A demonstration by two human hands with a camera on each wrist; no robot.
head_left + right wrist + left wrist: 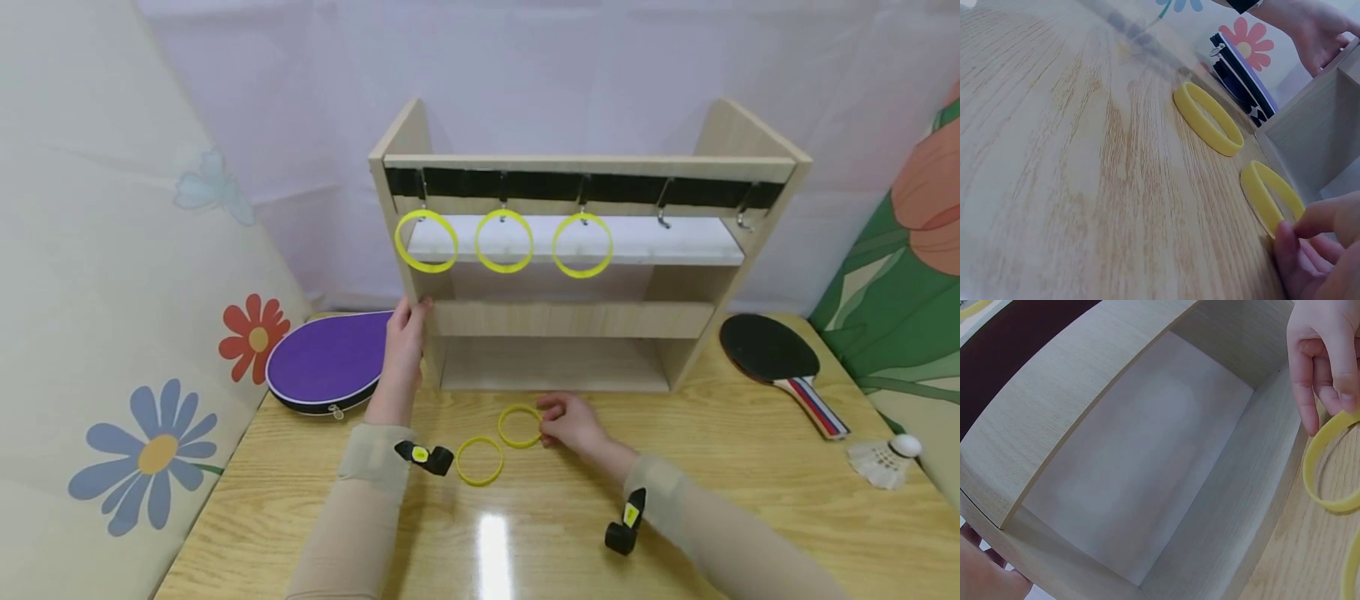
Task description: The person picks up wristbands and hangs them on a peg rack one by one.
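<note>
My left hand (406, 342) grips the left side panel of a light wooden shelf unit (570, 320); its thumb and fingers are partly hidden behind the panel. On the table in front of the shelf, my right hand (573, 423) pinches the right edge of a yellow wristband (1261, 197) between thumb and finger. A second yellow wristband (1197, 122) lies flat nearby, nearer to me and to the left. Three more wristbands hang from hooks on the shelf's black strip: a left one (431, 268), a middle one (505, 268) and a right one (583, 274).
Two further hooks, one inner (663, 218) and one outer (742, 221), are on the strip's right part. A purple paddle case (330, 358) lies left of the shelf. To the right are a black table tennis paddle (768, 348) and a shuttlecock (881, 462).
</note>
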